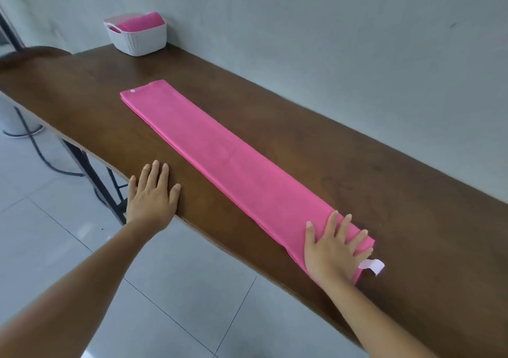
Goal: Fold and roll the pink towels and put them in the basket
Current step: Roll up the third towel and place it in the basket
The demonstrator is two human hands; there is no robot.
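Head view: right hand point(334, 247) lies flat on the soft, limp towel point(220, 154); best rolled from this near end; left hand point(152, 192) flat on table point(357, 165).

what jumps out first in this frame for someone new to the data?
A long pink towel, folded into a narrow strip, runs diagonally along the dark wooden table. The right hand presses flat on its near end beside a white tag, while the left hand rests flat on the table's near edge, off the towel. At the far end by the wall stands a white basket already holding pink towels.
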